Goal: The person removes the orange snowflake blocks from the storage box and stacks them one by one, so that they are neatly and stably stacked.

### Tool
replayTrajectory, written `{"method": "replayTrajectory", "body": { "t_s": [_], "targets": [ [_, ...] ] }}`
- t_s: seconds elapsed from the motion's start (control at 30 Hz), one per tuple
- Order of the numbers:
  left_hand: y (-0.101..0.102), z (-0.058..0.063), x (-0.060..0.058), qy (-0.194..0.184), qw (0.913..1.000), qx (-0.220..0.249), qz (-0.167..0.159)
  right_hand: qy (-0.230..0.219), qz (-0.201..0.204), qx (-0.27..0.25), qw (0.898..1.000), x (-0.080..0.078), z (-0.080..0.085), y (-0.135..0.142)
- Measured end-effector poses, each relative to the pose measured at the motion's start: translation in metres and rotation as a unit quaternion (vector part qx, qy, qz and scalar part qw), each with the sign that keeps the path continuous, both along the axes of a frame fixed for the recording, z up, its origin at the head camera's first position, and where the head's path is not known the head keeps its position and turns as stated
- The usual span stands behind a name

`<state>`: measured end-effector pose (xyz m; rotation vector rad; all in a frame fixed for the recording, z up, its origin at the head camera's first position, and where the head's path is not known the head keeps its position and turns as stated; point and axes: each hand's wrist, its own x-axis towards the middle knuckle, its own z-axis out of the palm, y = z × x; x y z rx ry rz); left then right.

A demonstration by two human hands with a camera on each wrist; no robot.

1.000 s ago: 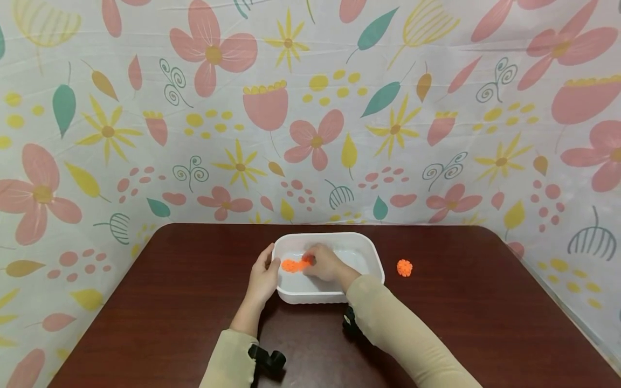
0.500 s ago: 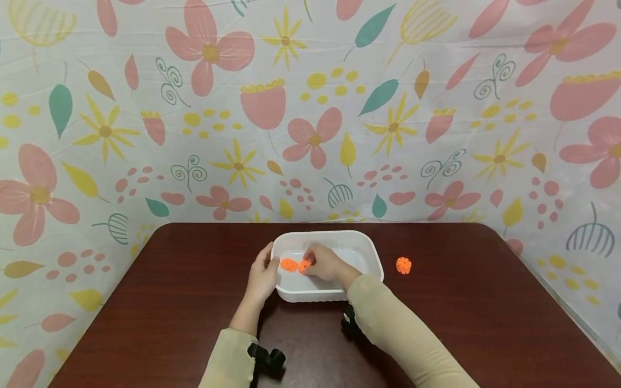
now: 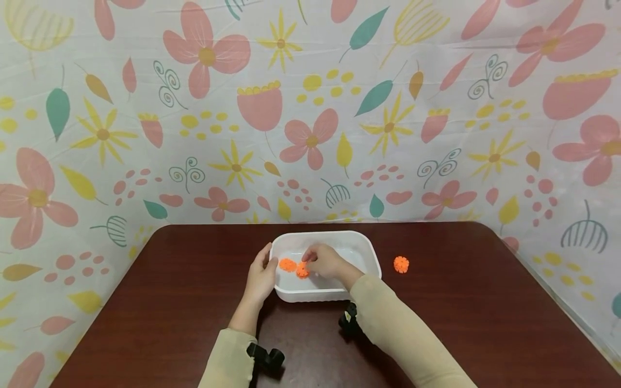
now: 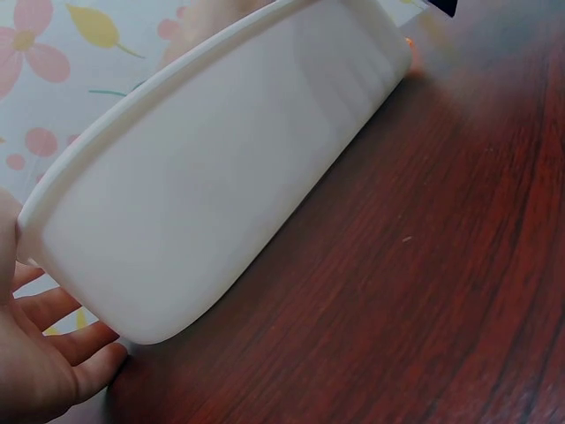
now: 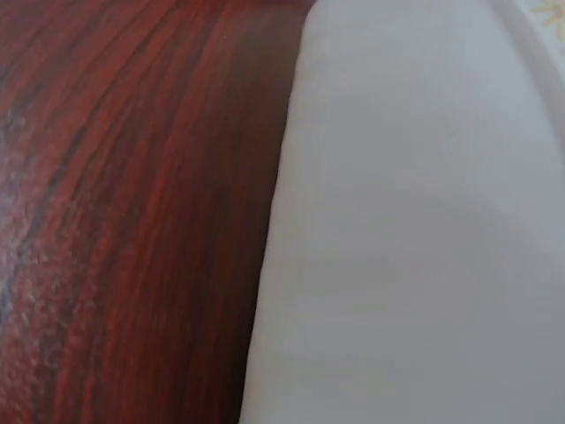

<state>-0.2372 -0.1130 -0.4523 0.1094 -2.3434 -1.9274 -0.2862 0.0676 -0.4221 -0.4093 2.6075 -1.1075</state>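
In the head view, my left hand [image 3: 261, 276] grips the left end of a white plastic tub [image 3: 310, 296], thumb over the rim and fingers along the outside. The left wrist view shows the fingers against the outer wall of the tub [image 4: 203, 194]. Inside the tub lie two orange notched discs, the left disc [image 3: 288, 264] and the right disc [image 3: 303, 270], side by side near the left end. My right hand [image 3: 326, 262] reaches into the tub, loosely bent fingers right at the upper right edge of the right disc. The right wrist view shows only the tub's wall [image 5: 415, 212] and table.
Another orange notched disc [image 3: 401, 264] lies on the dark red-brown table [image 3: 461, 302], right of the tub. Black wrist devices [image 3: 266, 358] hang under both sleeves. A flower-printed cloth [image 3: 310, 178] stands behind the table.
The right disc has gone from being pinched in my right fingers to lying flat in the tub, more of it showing. My left hand keeps its grip on the tub.
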Motion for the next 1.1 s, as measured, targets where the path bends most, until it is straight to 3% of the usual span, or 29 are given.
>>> {"method": "replayTrajectory", "body": {
  "t_s": [0.4, 0.63, 0.77, 1.1],
  "targets": [
    [0.000, -0.003, -0.003, 0.000, 1.0000, 0.005, 0.000, -0.004, -0.023, -0.087, 0.996, 0.003, 0.006, 0.018],
    [0.000, -0.003, 0.001, 0.041, 0.9991, -0.002, 0.008, -0.009, -0.047, -0.126, 0.991, 0.006, 0.008, 0.034],
    [0.001, 0.003, 0.003, 0.017, 0.9997, 0.013, 0.008, -0.007, -0.056, -0.132, 0.990, 0.007, 0.009, 0.041],
    [0.000, -0.001, 0.000, -0.001, 0.9999, 0.002, 0.014, -0.015, -0.058, -0.156, 0.986, 0.009, 0.012, 0.055]
  ]
}}
